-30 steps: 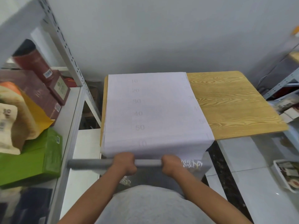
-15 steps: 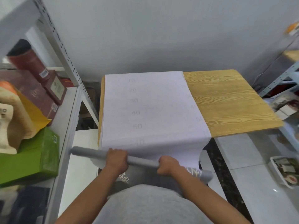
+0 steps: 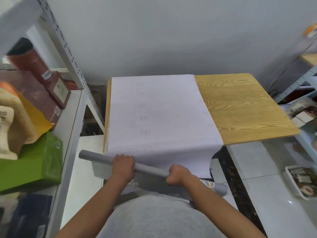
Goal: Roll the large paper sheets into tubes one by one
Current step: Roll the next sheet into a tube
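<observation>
A large pale sheet (image 3: 163, 114) with faint printed numbers lies flat on the left half of the wooden table (image 3: 243, 107) and hangs over its near edge. Just in front of that edge I hold a grey rolled paper tube (image 3: 151, 170), tilted so its left end is higher and farther from me than its right end. My left hand (image 3: 122, 167) grips the tube left of its middle. My right hand (image 3: 178, 176) grips it further right. The tube's right end (image 3: 217, 188) shows a light printed pattern.
A white metal shelf unit (image 3: 73, 107) stands close on the left with a green box (image 3: 34, 167), brown boxes and bags. Another rack (image 3: 298, 85) and a white tray (image 3: 301, 182) of items on the tiled floor are at the right. The wall is right behind the table.
The tube has swung from level to slanted, left end up and away, right end down toward me. Both hands kept their grip and shifted slightly rightward along with it.
</observation>
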